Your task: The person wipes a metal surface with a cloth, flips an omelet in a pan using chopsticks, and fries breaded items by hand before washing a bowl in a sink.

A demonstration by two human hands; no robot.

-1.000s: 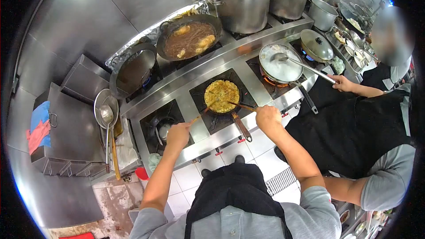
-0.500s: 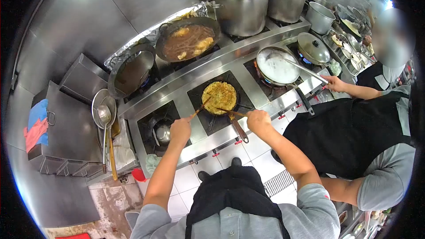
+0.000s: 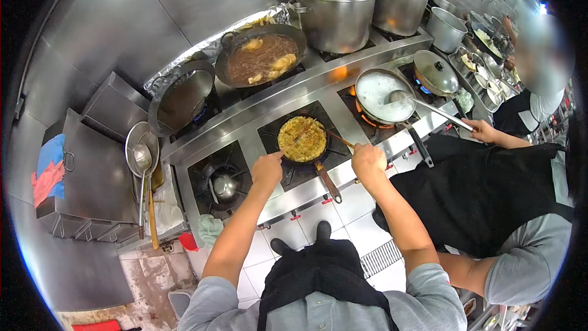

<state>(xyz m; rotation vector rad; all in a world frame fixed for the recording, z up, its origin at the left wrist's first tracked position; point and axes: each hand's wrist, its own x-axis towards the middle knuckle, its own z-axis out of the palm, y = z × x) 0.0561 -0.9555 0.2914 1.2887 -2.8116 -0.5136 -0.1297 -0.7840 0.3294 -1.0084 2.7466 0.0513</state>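
On the front middle burner sits a small frying pan, its brown handle pointing toward me. A round, browned omelette fills it. My left hand is closed around a thin wooden chopstick, which reaches over the omelette from the near left. From the right, my right hand grips another chopstick, its tip at the pan's right edge. Neither hand touches the pan handle. Where the tips meet the omelette is hard to make out.
At right a co-worker's hand holds a ladle in a pan of white foamy liquid over a flame. Behind stand a wok of brown sauce, a dark wok and large stockpots. A bare burner is at left.
My left hand has moved right and slightly up, its chopstick now further over the omelette. My right hand has shifted right and its chopstick tip to the pan's edge. The co-worker's ladle has moved right.
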